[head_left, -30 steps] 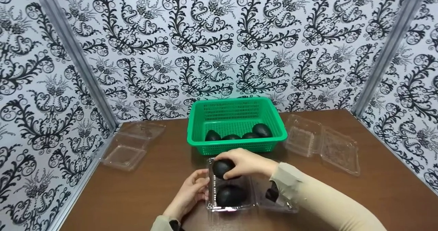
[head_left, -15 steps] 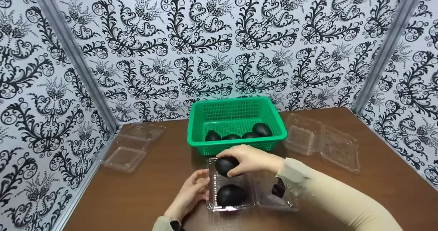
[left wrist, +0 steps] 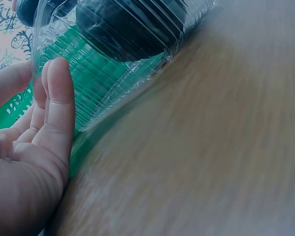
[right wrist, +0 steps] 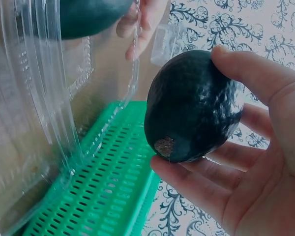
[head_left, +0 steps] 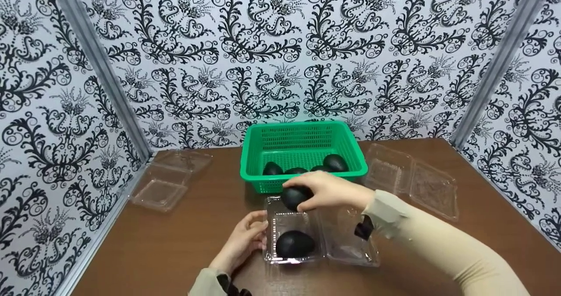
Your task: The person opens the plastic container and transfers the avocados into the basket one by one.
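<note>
My right hand (head_left: 328, 188) grips a dark avocado (head_left: 294, 198) between thumb and fingers, raised over the far end of a clear plastic clamshell container (head_left: 291, 219). In the right wrist view, the avocado's brown stem scar (right wrist: 164, 146) shows on its glossy dark green skin. A second avocado (head_left: 294, 244) lies in the near end of the container's base. The container's lid (head_left: 346, 239) is folded out to the right, partly behind my right wrist. At the container's left edge, my left hand (head_left: 243, 239) holds the rim, its fingers (left wrist: 59, 93) against the outer wall.
Behind the container stands a green plastic basket (head_left: 258, 176) with several avocados (head_left: 335, 162) along its near side. One open clamshell container (head_left: 160, 195) lies at the left of the brown table (head_left: 210, 226), another (head_left: 431, 190) at the right. Patterned walls enclose the table.
My right hand has lifted the avocado up from the container's far end, slightly away and to the right, towards the basket. My left hand has stayed at the container's left edge.
</note>
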A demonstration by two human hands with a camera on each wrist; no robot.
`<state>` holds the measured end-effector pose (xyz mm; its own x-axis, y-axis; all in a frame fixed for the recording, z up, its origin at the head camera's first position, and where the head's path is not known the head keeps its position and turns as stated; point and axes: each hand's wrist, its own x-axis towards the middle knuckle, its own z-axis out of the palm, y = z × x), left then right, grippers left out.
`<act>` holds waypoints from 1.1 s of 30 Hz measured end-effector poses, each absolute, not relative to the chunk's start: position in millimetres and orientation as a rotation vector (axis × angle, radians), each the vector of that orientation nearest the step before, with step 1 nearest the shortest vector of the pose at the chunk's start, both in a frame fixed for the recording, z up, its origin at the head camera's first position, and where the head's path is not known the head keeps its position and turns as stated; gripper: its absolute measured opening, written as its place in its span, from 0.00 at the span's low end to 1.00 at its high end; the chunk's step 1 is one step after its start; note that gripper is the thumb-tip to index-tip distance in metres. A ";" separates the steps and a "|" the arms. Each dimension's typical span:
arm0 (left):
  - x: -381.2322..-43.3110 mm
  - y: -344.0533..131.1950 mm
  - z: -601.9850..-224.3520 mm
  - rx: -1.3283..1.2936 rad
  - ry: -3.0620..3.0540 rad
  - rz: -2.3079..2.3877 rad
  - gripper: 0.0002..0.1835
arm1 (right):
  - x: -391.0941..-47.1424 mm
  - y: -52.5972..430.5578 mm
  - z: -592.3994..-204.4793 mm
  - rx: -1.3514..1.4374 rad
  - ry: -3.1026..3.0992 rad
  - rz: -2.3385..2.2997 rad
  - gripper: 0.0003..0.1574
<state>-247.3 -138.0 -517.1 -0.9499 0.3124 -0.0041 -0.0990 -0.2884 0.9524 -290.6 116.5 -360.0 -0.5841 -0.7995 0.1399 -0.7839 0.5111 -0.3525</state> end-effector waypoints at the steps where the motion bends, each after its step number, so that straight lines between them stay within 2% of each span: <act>1: -248.1 -138.5 -516.5 0.267 1.696 2.316 0.26 | -292.2 117.3 -358.7 -1.403 2.703 -0.602 0.37; 18: -252.7 -138.7 -514.0 0.273 1.731 2.309 0.28 | -320.1 127.5 -322.0 -1.326 2.806 -0.655 0.37; 33: -248.1 -138.2 -518.5 0.257 1.718 2.324 0.27 | -353.8 130.8 -309.2 -1.152 2.906 -0.688 0.39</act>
